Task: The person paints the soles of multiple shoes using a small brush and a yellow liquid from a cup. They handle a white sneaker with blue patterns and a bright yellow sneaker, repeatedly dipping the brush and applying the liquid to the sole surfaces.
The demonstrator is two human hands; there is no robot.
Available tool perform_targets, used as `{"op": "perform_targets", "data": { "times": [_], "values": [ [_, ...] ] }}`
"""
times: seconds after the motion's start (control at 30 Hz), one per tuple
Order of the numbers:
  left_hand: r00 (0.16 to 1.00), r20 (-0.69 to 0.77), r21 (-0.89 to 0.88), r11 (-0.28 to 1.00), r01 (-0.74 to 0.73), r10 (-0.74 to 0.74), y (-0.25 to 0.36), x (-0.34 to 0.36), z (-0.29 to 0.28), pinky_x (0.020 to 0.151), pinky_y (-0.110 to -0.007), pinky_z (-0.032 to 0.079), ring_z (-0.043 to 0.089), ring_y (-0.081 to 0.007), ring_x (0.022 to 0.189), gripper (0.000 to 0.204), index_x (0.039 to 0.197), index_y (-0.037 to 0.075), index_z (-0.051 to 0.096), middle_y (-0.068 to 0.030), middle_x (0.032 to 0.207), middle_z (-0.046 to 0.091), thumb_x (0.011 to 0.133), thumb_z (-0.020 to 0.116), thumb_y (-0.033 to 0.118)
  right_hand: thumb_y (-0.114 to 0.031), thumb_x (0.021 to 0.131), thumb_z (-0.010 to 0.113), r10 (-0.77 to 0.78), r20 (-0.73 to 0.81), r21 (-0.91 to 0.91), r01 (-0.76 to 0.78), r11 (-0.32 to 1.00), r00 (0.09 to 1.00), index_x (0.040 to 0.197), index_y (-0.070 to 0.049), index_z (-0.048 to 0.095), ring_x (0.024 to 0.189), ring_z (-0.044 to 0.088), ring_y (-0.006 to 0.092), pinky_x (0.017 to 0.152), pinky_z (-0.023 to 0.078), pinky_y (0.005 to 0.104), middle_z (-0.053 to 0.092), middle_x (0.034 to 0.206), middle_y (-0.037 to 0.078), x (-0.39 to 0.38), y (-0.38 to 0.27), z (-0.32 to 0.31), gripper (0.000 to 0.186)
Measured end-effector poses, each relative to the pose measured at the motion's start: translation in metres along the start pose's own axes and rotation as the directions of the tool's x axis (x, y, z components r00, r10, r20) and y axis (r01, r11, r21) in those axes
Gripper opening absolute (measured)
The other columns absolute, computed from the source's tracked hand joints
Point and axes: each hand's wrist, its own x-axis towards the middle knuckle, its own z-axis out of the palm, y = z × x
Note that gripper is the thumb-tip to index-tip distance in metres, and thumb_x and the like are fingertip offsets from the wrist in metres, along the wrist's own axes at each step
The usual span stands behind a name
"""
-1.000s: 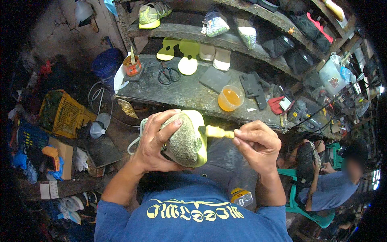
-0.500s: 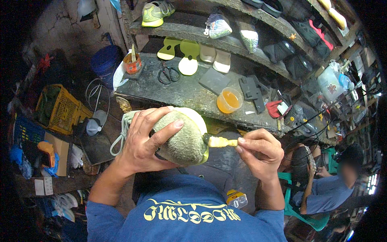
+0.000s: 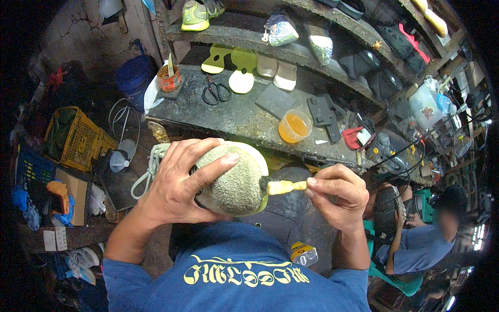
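Observation:
My left hand [image 3: 179, 179] is wrapped round a grey-green shoe [image 3: 236, 184] with a pale lime edge, its thumb lying across the fuzzy heel or toe part. Pale laces [image 3: 145, 174] hang out on the left side of the shoe. Between thumb and fingers, my right hand [image 3: 340, 197] pinches a small brush [image 3: 286, 187] with a yellowish, crusted handle. The brush's dark bristle end touches the shoe's right side, close to the lime edge. My left palm and fingers hide much of the shoe.
Beyond the shoe, a dark bench [image 3: 234, 112] bears an orange-liquid tub [image 3: 294, 126], scissors [image 3: 216, 93], lime insoles [image 3: 241, 73] and an orange pot [image 3: 169, 78]. Shelves with shoes rise behind. A yellow crate [image 3: 78, 138] stands left; a person [image 3: 421, 244] sits at right.
The shoe and my left hand have shifted very slightly, and the laces swing a little left. The brush stays against the shoe's right side, a touch lower.

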Motion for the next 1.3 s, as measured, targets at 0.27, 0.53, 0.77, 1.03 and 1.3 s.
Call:
{"op": "perform_targets", "data": {
  "times": [0.27, 0.53, 0.77, 1.03, 1.3],
  "values": [
    [0.994, 0.111, -0.138, 0.990, -0.010, 0.026, 0.001, 0.007, -0.008, 0.096, -0.051, 0.046, 0.060, -0.0395, 0.116, 0.107, 0.144, 0.015, 0.054, -0.0181, 0.134, 0.058, 0.050, 0.096, 0.046, 0.005, 0.071, 0.083, -0.014, 0.027, 0.024, 0.014, 1.000, 1.000, 0.100, -0.005, 0.079, 0.071, 0.069, 0.0195, 0.062, 0.054, 0.0295, 0.071, 0.085, 0.009, 0.002, -0.002, -0.007, 0.031],
    [0.970, 0.217, -0.290, 0.956, -0.039, 0.106, -0.003, 0.019, -0.016, 0.096, -0.049, 0.046, 0.061, -0.0383, 0.117, 0.111, 0.143, 0.007, 0.053, -0.0199, 0.132, 0.059, 0.050, 0.096, 0.049, 0.000, 0.071, 0.085, -0.098, 0.046, -0.002, 0.098, 0.995, 0.994, 0.101, -0.008, 0.080, 0.069, 0.068, 0.0199, 0.059, 0.051, 0.0304, 0.071, 0.083, 0.008, 0.011, 0.001, -0.018, 0.032],
    [0.947, 0.256, -0.439, 0.896, -0.065, 0.194, -0.010, 0.030, -0.013, 0.101, -0.049, 0.047, 0.061, -0.0389, 0.120, 0.110, 0.143, 0.001, 0.052, -0.0210, 0.133, 0.061, 0.054, 0.097, 0.049, -0.006, 0.072, 0.086, -0.154, 0.067, -0.047, 0.157, 0.986, 0.986, 0.099, -0.011, 0.081, 0.067, 0.066, 0.0203, 0.057, 0.048, 0.0320, 0.071, 0.082, 0.005, 0.022, 0.006, -0.027, 0.028],
    [0.933, 0.284, -0.588, 0.809, -0.012, 0.220, -0.015, 0.039, -0.008, 0.108, -0.047, 0.044, 0.058, -0.0369, 0.126, 0.116, 0.145, -0.002, 0.049, -0.0220, 0.138, 0.059, 0.051, 0.100, 0.043, -0.003, 0.072, 0.086, -0.190, 0.040, 0.010, 0.190, 0.982, 0.981, 0.100, -0.010, 0.080, 0.070, 0.067, 0.0213, 0.059, 0.049, 0.0325, 0.071, 0.083, 0.007, 0.029, 0.011, -0.031, 0.030],
    [0.971, 0.219, -0.731, 0.676, 0.097, 0.097, -0.013, 0.037, 0.012, 0.114, -0.045, 0.038, 0.052, -0.0331, 0.134, 0.125, 0.149, -0.003, 0.043, -0.0212, 0.146, 0.052, 0.047, 0.102, 0.038, 0.002, 0.073, 0.084, -0.153, -0.095, 0.072, 0.160, 0.984, 0.984, 0.100, -0.007, 0.079, 0.074, 0.068, 0.0205, 0.063, 0.052, 0.0310, 0.071, 0.085, 0.008, 0.028, 0.009, -0.022, 0.029]
  ]
}}
